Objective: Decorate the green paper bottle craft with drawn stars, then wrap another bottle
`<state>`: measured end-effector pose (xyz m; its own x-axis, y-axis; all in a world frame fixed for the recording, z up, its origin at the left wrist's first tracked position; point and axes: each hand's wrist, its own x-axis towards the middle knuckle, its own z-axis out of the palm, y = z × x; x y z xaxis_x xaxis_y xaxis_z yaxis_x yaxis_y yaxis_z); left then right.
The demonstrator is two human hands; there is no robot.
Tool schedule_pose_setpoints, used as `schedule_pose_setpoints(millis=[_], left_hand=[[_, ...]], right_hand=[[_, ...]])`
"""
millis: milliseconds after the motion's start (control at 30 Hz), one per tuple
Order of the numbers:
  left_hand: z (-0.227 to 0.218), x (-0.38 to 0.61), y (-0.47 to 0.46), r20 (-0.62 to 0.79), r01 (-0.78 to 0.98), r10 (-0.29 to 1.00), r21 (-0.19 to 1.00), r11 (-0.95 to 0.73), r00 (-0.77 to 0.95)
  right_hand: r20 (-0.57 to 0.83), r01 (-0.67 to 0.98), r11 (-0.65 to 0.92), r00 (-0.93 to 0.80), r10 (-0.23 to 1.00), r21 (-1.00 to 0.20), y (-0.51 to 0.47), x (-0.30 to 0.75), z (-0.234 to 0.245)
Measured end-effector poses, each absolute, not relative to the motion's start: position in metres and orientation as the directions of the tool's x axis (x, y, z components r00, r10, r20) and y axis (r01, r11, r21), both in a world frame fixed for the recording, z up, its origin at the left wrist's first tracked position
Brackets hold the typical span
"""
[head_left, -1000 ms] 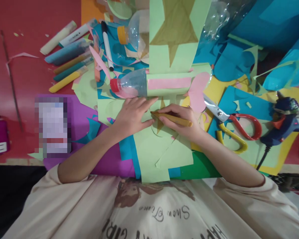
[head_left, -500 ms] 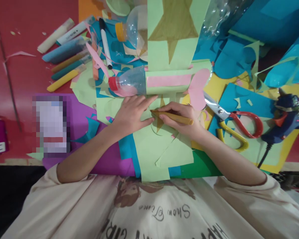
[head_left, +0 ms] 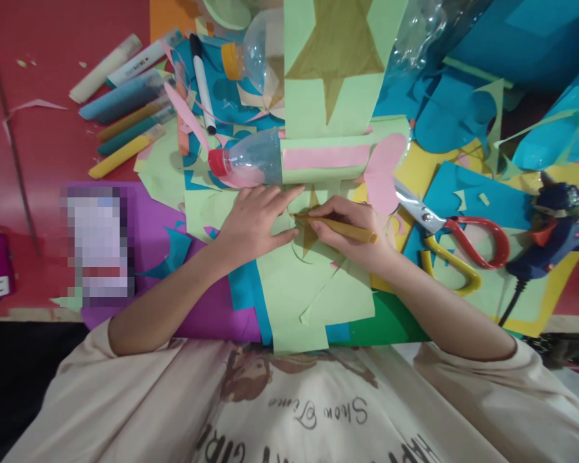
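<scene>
My right hand (head_left: 352, 231) is closed around a brownish-yellow marker (head_left: 350, 228), its tip touching a small golden-brown star (head_left: 311, 241) on pale green paper (head_left: 318, 289). To the left, my left hand (head_left: 255, 222) lies flat on the same paper with thumb and fingers spread around the star's left side. Just beyond both hands rests a clear plastic bottle (head_left: 255, 157) with a red cap, wrapped in green and pink paper. A pink paper heart (head_left: 386, 170) sits at its right end. Farther up is green paper bearing a larger golden-brown star (head_left: 336, 51).
Red-and-yellow-handled scissors (head_left: 439, 225) lie right of my right hand, with a blue glue gun (head_left: 554, 218) past them. Several markers (head_left: 125, 116) and a blurred-out phone (head_left: 99, 244) are at left. A second bottle (head_left: 258, 54) stands behind, amid blue paper scraps (head_left: 456, 116).
The marker's back end has shifted very slightly right and down in my right hand. My left hand stays in place on the paper.
</scene>
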<state>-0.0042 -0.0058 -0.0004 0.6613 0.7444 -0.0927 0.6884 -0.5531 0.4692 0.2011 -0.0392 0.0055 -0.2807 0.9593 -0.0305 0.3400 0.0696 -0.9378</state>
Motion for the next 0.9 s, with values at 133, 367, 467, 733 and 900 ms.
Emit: schedule_pose_setpoints(millis=[133, 367, 467, 733, 900], left_hand=[[-0.0005, -0.0044, -0.0058, -0.09, 0.682, 0.74, 0.475, -0.556, 0.666], [-0.0012, -0.005, -0.0053, -0.087, 0.685, 0.745, 0.475, -0.552, 0.661], [-0.0004, -0.0046, -0.0055, -0.099, 0.691, 0.747, 0.473, -0.546, 0.658], [0.0015, -0.0044, -0.0062, -0.1, 0.688, 0.744, 0.476, -0.547, 0.66], [-0.0005, -0.0054, -0.0057, -0.094, 0.687, 0.744, 0.475, -0.55, 0.661]], right_hand=[[-0.051, 0.354, 0.054, -0.283, 0.958, -0.934, -0.0397, 0.2011, 0.0049], [-0.044, 0.334, 0.053, -0.278, 0.96, -0.941, -0.0399, 0.2005, 0.0044], [-0.042, 0.33, 0.059, -0.289, 0.956, -0.942, -0.0399, 0.2015, 0.0046], [-0.022, 0.31, 0.062, -0.259, 0.966, -0.949, -0.0403, 0.2015, 0.0033], [-0.042, 0.335, 0.046, -0.25, 0.967, -0.941, -0.041, 0.2021, 0.0025]])
